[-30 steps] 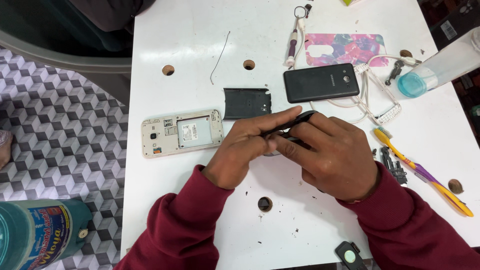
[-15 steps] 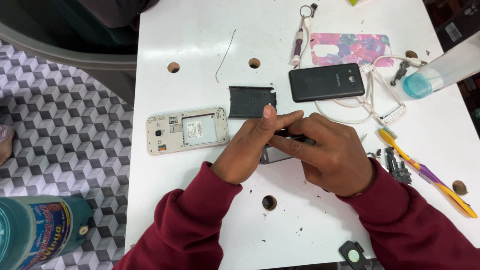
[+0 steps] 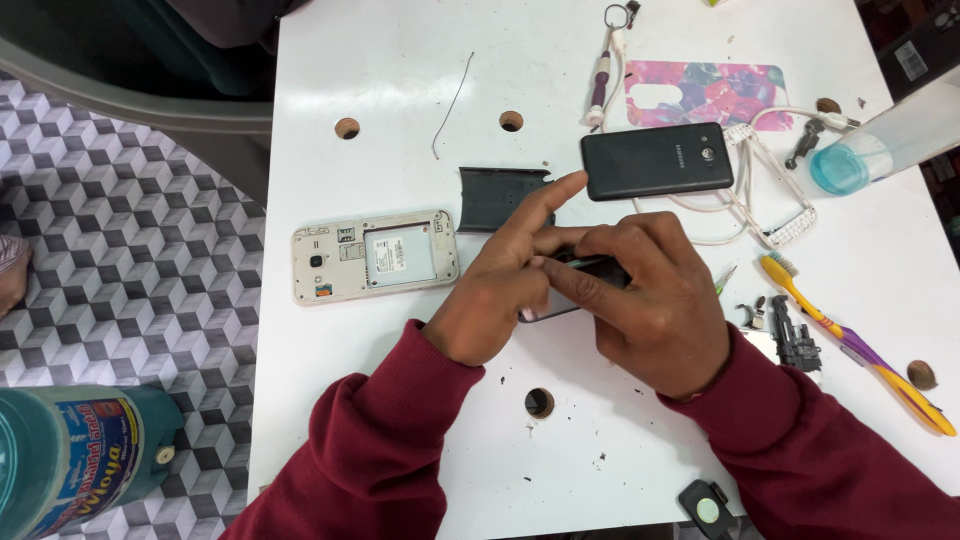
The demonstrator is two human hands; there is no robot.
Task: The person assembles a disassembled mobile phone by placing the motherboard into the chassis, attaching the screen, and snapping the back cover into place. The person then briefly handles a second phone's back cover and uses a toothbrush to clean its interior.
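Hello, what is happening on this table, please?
A person in red sleeves holds a small dark flat part over the white table, left hand and right hand together. Left of the hands lies an opened phone frame; beyond them, a dark back cover and a black phone.

Plenty of bare white table near the front edge and along the far left, so a hand gets through there fine. The right side's cramped: black phone, white cable, toothbrush and small black parts sit close together. The opened phone frame and dark back cover block the middle-left.
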